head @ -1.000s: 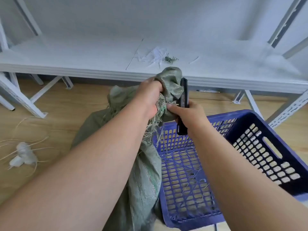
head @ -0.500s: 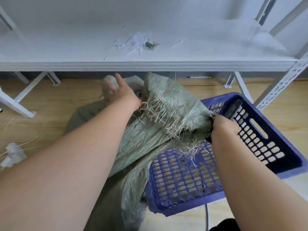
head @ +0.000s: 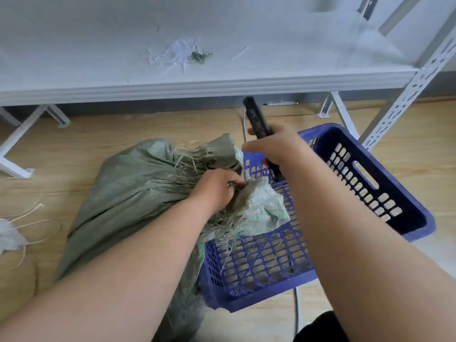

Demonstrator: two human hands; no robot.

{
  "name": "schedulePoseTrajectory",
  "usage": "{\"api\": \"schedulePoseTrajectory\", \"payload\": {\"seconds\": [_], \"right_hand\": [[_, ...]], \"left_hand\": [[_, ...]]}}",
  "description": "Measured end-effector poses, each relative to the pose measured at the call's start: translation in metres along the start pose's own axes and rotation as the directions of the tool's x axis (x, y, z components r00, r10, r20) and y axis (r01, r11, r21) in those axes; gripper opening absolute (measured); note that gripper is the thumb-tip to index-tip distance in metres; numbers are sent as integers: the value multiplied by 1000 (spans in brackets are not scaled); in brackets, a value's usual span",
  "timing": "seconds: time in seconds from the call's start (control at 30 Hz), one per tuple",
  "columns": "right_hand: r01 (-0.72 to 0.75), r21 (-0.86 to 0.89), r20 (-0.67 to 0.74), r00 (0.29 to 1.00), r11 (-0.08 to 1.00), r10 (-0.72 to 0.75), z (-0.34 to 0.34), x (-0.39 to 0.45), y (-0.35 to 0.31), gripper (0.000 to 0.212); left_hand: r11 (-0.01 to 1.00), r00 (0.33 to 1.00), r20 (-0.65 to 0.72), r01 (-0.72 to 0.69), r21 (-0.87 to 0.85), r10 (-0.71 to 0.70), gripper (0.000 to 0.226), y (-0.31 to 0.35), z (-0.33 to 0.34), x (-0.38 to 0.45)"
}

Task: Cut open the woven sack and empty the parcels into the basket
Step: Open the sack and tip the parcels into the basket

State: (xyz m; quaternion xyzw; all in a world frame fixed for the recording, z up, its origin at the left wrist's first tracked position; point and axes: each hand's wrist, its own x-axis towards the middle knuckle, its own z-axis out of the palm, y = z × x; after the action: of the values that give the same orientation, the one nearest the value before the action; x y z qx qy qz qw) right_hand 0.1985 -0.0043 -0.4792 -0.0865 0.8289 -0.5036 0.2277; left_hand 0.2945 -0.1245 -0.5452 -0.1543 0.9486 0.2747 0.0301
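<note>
Slumped green woven sack (head: 138, 183), frayed mouth draped over rim of tilted blue perforated basket (head: 385, 183)

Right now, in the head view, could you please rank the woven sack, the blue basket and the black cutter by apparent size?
1. woven sack; the blue basket looks similar, so unsure.
2. black cutter, clearly smallest.

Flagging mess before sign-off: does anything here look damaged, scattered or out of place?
Yes. The green woven sack has a badly frayed mouth, with loose strands trailing into the blue basket. Cut fibre scraps litter the white shelf, and loose string lies on the floor to the left.
</note>
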Motion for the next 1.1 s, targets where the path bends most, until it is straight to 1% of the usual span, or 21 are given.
{"api": "schedulePoseTrajectory", "payload": {"seconds": [0.07,0.13,0.2,0.23,0.27,0.33,0.37,0.43,0.47,0.53,0.57,0.63,0.7,0.73,0.77,0.83,0.9,0.93,1.0,1.07,1.1], "right_hand": [[22,-138,81,997,990,-11,23,-1,-3,41],[13,-232,127,992,973,17,43,1,-3,39],[-4,-299,95,995,954,34,56,4,0,32],[-15,-314,43,999,949,30,58,6,1,26],[-25,-299,-21,1000,954,20,58,8,2,25],[-49,-216,-186,982,975,8,46,9,2,28],[-57,-175,-281,960,983,6,36,10,2,30],[-91,-117,-444,895,989,30,10,13,7,31],[-122,-109,-485,873,987,54,-2,14,10,33],[-179,-150,-473,877,972,88,-11,11,15,36],[-191,-198,-434,897,961,89,-10,9,16,36],[-181,-277,-344,936,944,78,1,5,13,37],[-147,-314,-294,955,938,51,11,2,7,37],[-125,-353,-290,957,927,19,15,2,5,36],[-103,-403,-303,953,909,-26,19,1,1,36],[-27,-474,-342,927,880,-155,25,-3,-11,36],[107,-484,-341,891,868,-299,32,-8,-29,36],[168,-451,-311,891,877,-330,36,-10,-38,35],[201,-265,-171,953,943,-251,44,-11,-51,40],[69,-97,30,997,993,-66,56,-15,-52,62],[-3,-111,77,997,994,11,64,-13,-45,72]], "left_hand": [[999,997,65,-42,9,41,35,-6,9,-6],[998,996,70,-64,27,62,33,-8,7,-10],[998,997,27,-66,6,66,32,-10,-1,-14],[996,997,-10,-73,-56,73,32,-12,-5,-16],[986,994,-65,-98,-134,90,34,-13,-10,-21],[949,947,-294,-202,-243,127,39,-17,-23,-29],[944,898,-428,-225,-243,104,42,-22,-30,-32],[987,808,-589,-111,-120,20,50,-36,-43,-29],[1000,824,-566,15,-21,-24,58,-43,-50,-24],[948,927,-333,249,200,-173,78,-58,-56,-12],[909,949,-213,291,297,-234,81,-61,-56,-7],[848,963,-106,269,456,-249,72,-66,-51,0],[792,971,-138,237,562,-193,52,-69,-48,1],[793,966,-174,255,553,-190,43,-69,-49,1],[829,953,-213,293,476,-215,37,-66,-52,-1],[921,914,-280,350,173,-295,22,-52,-61,0],[938,882,-325,298,-179,-342,17,-30,-72,6],[899,875,-318,240,-366,-364,18,-20,-76,9],[713,884,-207,180,-678,-420,22,-9,-84,12],[564,887,-71,227,-794,-457,27,-13,-87,11],[536,892,-14,259,-803,-451,27,-18,-89,9]]}}
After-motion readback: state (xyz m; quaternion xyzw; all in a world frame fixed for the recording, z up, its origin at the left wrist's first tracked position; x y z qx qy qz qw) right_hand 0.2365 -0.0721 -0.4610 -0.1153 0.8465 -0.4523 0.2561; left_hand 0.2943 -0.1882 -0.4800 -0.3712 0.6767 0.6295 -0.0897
